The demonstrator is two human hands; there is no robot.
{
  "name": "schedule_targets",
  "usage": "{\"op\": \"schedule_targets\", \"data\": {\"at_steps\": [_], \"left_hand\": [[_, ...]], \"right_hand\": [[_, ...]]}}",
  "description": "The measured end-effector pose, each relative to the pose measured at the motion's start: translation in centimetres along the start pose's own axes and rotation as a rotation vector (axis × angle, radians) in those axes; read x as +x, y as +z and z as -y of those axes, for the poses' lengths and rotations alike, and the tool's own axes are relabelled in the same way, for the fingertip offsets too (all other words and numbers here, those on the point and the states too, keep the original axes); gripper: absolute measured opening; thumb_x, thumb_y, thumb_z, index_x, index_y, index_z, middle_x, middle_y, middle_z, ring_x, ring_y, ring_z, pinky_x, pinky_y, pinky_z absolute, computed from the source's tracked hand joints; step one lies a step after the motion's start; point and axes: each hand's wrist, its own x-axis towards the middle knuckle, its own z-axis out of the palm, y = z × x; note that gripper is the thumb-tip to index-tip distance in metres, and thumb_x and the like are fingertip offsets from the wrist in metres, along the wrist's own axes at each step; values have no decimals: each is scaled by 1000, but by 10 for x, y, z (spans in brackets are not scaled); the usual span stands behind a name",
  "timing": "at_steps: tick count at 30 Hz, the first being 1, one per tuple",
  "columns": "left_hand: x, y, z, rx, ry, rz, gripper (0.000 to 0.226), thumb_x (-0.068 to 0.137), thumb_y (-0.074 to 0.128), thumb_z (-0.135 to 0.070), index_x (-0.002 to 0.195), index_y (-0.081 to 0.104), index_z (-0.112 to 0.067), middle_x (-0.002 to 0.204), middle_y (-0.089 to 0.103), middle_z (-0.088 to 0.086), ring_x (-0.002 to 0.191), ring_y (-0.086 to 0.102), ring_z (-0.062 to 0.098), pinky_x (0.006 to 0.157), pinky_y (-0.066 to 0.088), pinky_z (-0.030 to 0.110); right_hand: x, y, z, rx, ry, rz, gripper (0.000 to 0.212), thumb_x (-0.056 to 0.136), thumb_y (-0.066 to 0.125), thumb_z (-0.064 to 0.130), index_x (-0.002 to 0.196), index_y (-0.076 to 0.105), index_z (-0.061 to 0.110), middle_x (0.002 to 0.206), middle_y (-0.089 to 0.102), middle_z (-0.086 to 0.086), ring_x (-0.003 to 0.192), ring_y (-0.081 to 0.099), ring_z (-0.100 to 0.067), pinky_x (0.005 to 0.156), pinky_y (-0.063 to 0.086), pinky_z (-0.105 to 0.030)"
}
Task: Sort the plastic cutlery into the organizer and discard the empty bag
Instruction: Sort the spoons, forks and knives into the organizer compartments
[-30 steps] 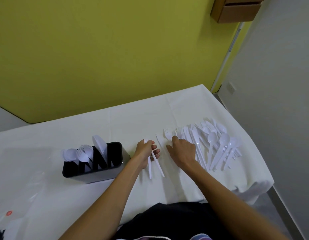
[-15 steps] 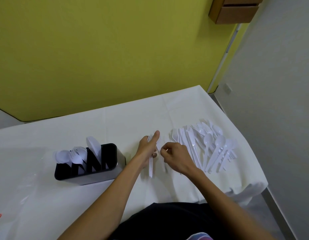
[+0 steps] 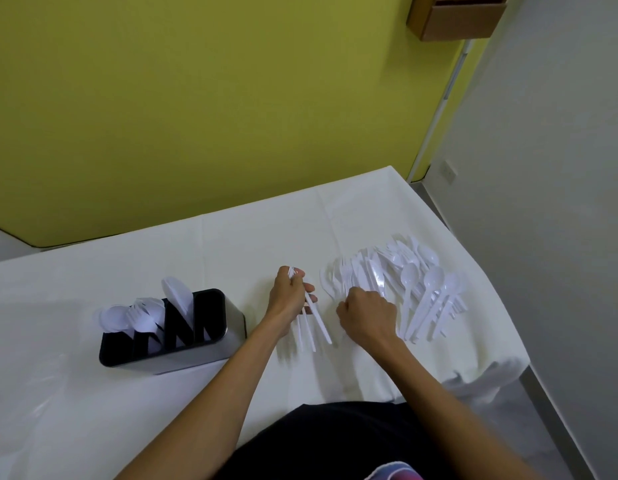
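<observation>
The black organizer [image 3: 169, 332] stands left on the counter [image 3: 231, 237], spoons upright inside. The left hand [image 3: 289, 299] grips about four white utensils [image 3: 312, 322], handles pointing toward the person. The right hand [image 3: 368, 315] rests curled on the uncountable cutlery pile [image 3: 415, 289]; whether its grip encloses anything is unclear.

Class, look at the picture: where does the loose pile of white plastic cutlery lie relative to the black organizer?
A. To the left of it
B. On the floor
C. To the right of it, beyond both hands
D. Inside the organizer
C: the loose pile of white plastic cutlery lies on the white table, right of the black organizer, past the left hand and right hand.
</observation>
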Motion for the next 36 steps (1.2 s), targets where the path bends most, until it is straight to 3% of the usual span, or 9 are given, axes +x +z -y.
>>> {"op": "schedule_targets", "data": {"at_steps": [2, 8, 11, 13, 18, 21, 26, 32, 36], "left_hand": [[0, -3, -1, -61, -35, 0, 19, 103, 35, -19, 113, 50, -12, 88, 56, 12, 65, 62, 22, 65, 63, 44], [-4, 7, -9, 87, 22, 121, 53, 94, 45, -66, 120, 46, -20, 89, 49, 2, 71, 48, 16, 52, 43, 26], [0, 11, -8, 122, 79, 109, 29, 101, 44, -49, 95, 48, -21, 83, 45, 4, 68, 42, 17, 53, 38, 28], [3, 8, -6, 77, 31, 38, 26, 103, 38, -40, 99, 48, -17, 81, 44, 5, 68, 42, 19, 57, 38, 32], [7, 3, -7, -3, -54, -34, 28, 106, 34, -29, 116, 50, -8, 94, 58, 9, 71, 61, 20, 70, 59, 37], [5, 4, -9, -131, -98, 6, 22, 105, 36, -22, 116, 48, -6, 97, 61, 12, 70, 67, 23, 82, 61, 48], [3, 2, -7, -162, -105, 55, 10, 101, 43, -14, 103, 51, -7, 86, 50, 9, 58, 48, 19, 52, 51, 31], [1, 5, -10, 20, -102, 118, 57, 87, 59, -66, 120, 49, -20, 91, 58, 4, 72, 50, 18, 62, 46, 31], [1, 6, -8, 0, -45, 151, 35, 96, 58, -41, 106, 59, -8, 95, 64, 8, 72, 51, 19, 58, 43, 28]], "right_hand": [[-1, -5, 0, 52, -17, -37, 22, 89, 48, 21, 69, 45, 13, 59, 50, 2, 51, 46, -18, 52, 36, -28], [-18, -13, 16, 6, -249, -58, 21, 91, 51, 31, 84, 61, 14, 71, 66, 0, 65, 64, -21, 62, 53, -34], [-15, -12, 13, 146, -264, -14, 35, 97, 50, 44, 81, 63, 16, 71, 67, 3, 66, 63, -18, 62, 53, -33], [-8, -12, 5, 226, -150, -29, 42, 100, 44, 46, 80, 60, 13, 70, 65, 1, 67, 62, -20, 62, 51, -34], [5, 2, -2, -70, -12, -45, 4, 94, 50, 15, 92, 53, 13, 67, 53, 4, 53, 46, -15, 55, 39, -27], [4, 4, 0, -147, -44, 22, 17, 87, 48, 2, 76, 46, 15, 57, 39, 4, 46, 31, -11, 50, 29, -24], [2, -10, 1, -110, -51, 51, 33, 76, 53, 7, 59, 27, 16, 54, 27, 3, 49, 19, -14, 49, 18, -25], [-15, -26, -1, 353, -101, 119, 23, 76, 57, 29, 68, 62, 7, 56, 63, -6, 49, 57, -18, 55, 51, -30], [-19, -29, 0, 541, -145, 306, 19, 86, 56, 24, 79, 68, 11, 67, 72, -2, 51, 67, -15, 52, 54, -26]]}}
